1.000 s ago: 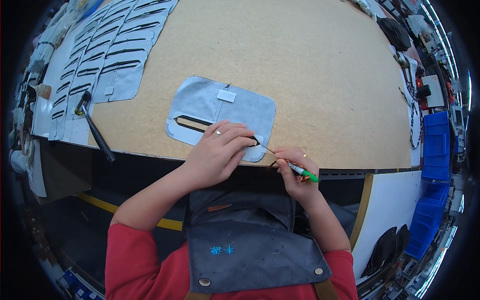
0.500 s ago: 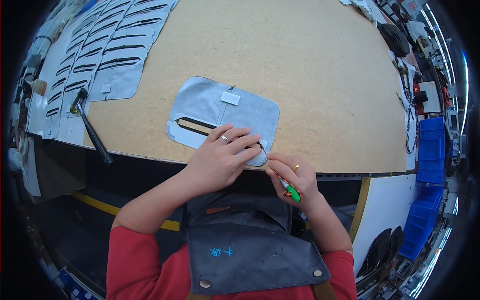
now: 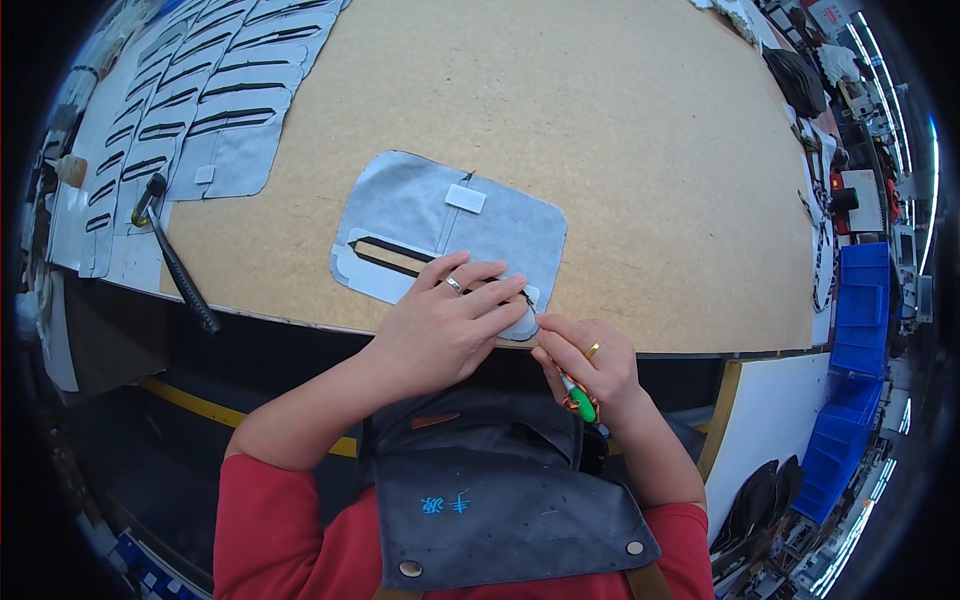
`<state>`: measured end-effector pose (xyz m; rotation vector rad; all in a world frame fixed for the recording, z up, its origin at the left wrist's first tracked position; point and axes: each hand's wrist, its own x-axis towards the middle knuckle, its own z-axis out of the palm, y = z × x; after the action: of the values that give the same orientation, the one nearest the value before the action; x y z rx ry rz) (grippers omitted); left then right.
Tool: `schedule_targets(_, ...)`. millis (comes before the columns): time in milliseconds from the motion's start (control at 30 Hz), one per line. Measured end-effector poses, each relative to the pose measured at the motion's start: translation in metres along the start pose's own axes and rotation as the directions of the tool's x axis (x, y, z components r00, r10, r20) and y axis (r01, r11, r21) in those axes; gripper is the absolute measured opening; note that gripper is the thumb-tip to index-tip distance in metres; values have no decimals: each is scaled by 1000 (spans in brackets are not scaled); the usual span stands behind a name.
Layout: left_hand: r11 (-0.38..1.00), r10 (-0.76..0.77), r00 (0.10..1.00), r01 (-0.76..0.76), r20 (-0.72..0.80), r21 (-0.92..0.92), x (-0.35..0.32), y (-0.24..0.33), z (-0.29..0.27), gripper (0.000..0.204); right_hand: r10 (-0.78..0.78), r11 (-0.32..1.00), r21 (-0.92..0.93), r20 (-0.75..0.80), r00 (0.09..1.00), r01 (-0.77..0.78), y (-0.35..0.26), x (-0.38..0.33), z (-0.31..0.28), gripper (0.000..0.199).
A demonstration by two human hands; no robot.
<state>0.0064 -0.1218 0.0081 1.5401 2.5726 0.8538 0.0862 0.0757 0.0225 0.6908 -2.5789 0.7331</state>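
A grey-blue fabric panel (image 3: 400,195) with rounded corners lies near the front edge of the table. A long slot edged with black strips (image 3: 390,257) crosses its lower part, and a small white rectangular patch (image 3: 466,199) sits above. My left hand (image 3: 450,320) rests flat on the panel's lower right part, fingers stretched out, covering part of the slot. Just right of it, my right hand (image 3: 595,365) pinches a thin-tipped, awl-like tool (image 3: 583,404) with a green end. Its fine tip points at the slot's right end; whether it pierces the material is too small to tell.
Rows of similar panels (image 3: 235,150) with black-edged slots lie overlapped at the left. A black-handled hammer (image 3: 180,265) lies beside them, its handle reaching over the table's front edge. Blue bins (image 3: 862,300) and a white board (image 3: 775,420) stand at the right.
The view has shifted slightly. Both hands keep nearly the same pose on the panel, and the tool stays in my right hand with its tip by the slot's right end.
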Motion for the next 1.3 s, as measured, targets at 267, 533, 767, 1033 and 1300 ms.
schedule_targets(267, 1000, 12, 1000, -12, -20, 29, -1, 2, 0, 38, 42, 995, 86, -2, 999, -42, 6, -1, -1, 14)
schedule_targets(533, 999, 13, 1000, -12, -17, 43, -1, 3, 0, 37, 671, 467, 729, 77, 738, -501, 9, -4, 6, 5)
schedule_targets(767, 1000, 0, 1000, 0, -6, 30, -1, 1, 1, 35, 761, 326, 791, 107, 640, -519, 11, -6, 5, 10)
schedule_targets(1033, 997, 3, 1000, -4, 9, 80, 2, 6, -2, 44, 721, 406, 728, 117, 683, -553, 8, -6, 2, 13)
schedule_targets(1300, 909, -222, 975, 207, 0, -361, 9, 2, -13, 37, 766, 299, 750, 181, 617, -590, 11, -7, -2, 11)
